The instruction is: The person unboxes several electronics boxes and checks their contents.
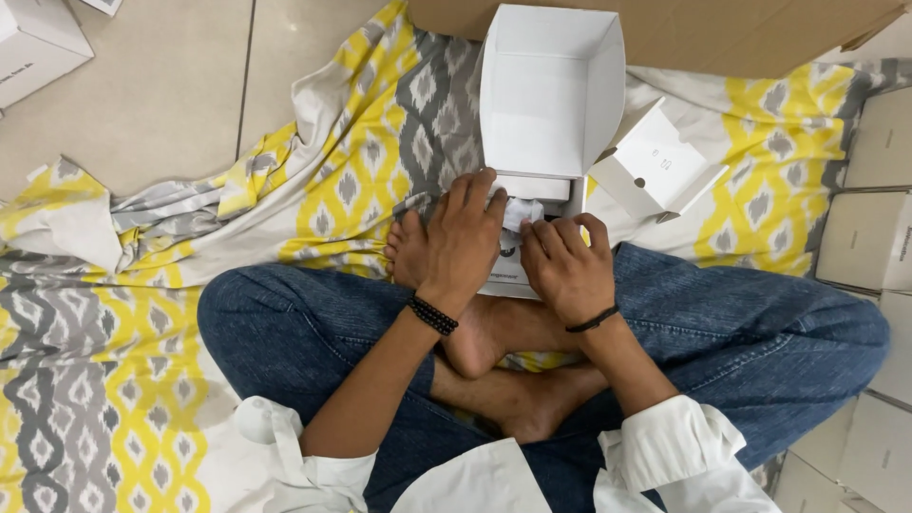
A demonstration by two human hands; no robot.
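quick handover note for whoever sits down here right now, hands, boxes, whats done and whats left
Left hand: fingers curled over the front edge of the open white cardboard box, lid up.
Right hand: pinching a small white wrapped item at the same edge.
Small open white carton lies right of the box on the yellow and grey patterned cloth.
Done: box opened.
Left: item is not yet fully in or out; I cannot tell which way it goes.

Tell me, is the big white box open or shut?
Open. The box has its lid flipped up, so its bare white inside shows.
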